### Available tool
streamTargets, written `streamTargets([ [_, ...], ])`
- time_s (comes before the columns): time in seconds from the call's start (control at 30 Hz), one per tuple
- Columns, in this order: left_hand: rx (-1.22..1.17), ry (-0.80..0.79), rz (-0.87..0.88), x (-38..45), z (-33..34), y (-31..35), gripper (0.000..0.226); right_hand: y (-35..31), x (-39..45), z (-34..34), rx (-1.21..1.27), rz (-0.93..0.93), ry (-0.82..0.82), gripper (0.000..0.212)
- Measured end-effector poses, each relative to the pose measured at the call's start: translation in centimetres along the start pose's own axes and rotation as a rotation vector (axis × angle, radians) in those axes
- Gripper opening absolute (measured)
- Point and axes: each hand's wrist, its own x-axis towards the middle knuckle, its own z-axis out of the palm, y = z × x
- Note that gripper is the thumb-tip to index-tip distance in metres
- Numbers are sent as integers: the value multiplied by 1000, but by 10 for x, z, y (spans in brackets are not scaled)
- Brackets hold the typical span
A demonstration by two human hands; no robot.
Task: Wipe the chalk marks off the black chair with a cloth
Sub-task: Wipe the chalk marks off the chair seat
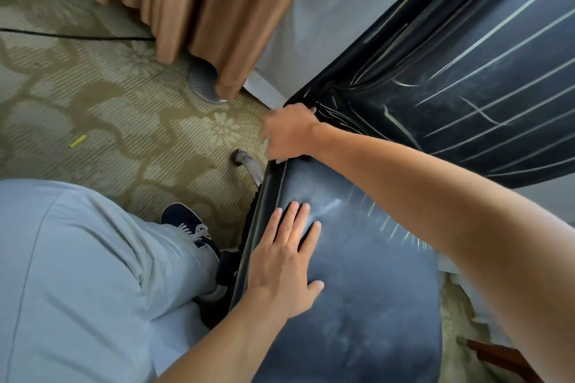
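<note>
The black chair fills the right side. Its backrest carries many long pale chalk lines, and its seat has faint smears and short marks near my right forearm. My left hand lies flat on the seat's left part, fingers straight and spread. My right hand curls over the corner where seat and backrest meet. A pale sliver of cloth peeks out under its fingers; the rest of the cloth is hidden.
Patterned carpet lies left of the chair, with a yellow chalk piece and a black cable on it. Tan curtains hang behind. A chair leg, my trouser leg and shoe are close by.
</note>
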Motion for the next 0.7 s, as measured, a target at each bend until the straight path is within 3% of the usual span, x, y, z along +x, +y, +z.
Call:
streamTargets([
  [0.1,-24,-6,4,1,-1,0,100,-16,-2,0,25,-97,-112,20],
  [0.23,-32,13,-2,1,1,-1,100,8,16,0,-44,180,49,22],
  [0.4,-46,2,-5,2,1,0,100,-35,3,7,-3,-126,-151,27],
  [0.53,-52,8,-6,2,2,-1,101,3,12,0,14,222,35,27],
  [0.57,-41,6,-6,1,2,-1,101,4,13,1,-5,232,47,29],
  [0.7,-28,-3,-4,2,0,0,102,-49,-19,8,-1,-184,-206,19],
])
